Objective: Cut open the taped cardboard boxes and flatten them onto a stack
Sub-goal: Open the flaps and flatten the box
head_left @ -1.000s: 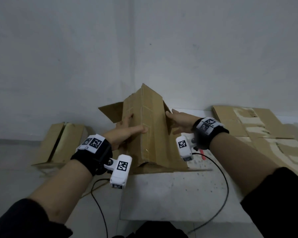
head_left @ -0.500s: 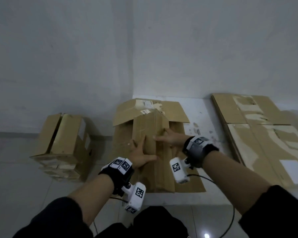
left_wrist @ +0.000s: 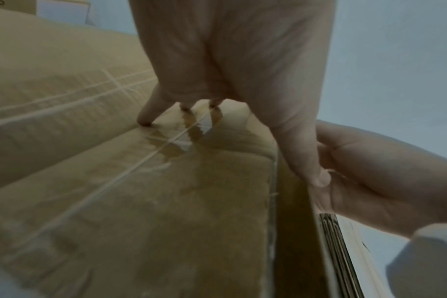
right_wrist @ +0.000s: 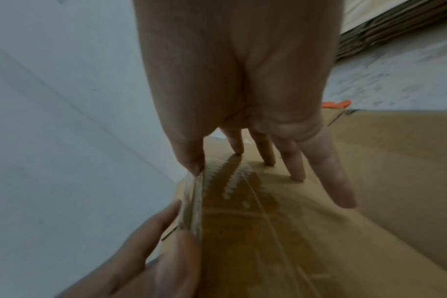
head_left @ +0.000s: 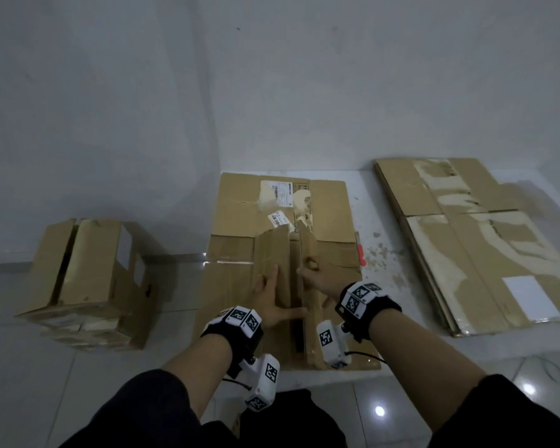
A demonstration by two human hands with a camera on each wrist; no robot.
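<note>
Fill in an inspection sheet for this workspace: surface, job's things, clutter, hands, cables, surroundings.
Surface: white speckled slab set on a grey tiled floor.
Job's things: brown opened cardboard box lying nearly flat on the slab, two centre flaps raised; stack of flattened brown cardboard at right; brown unflattened cardboard box at left on the floor.
Clutter: small orange object at the opened box's right edge, mostly hidden; cardboard crumbs nearby.
Hands: left hand pressing the left flap with straight fingers; right hand pressing the right flap.
Cables: black cable from the right wrist camera.
Surroundings: plain grey wall.
</note>
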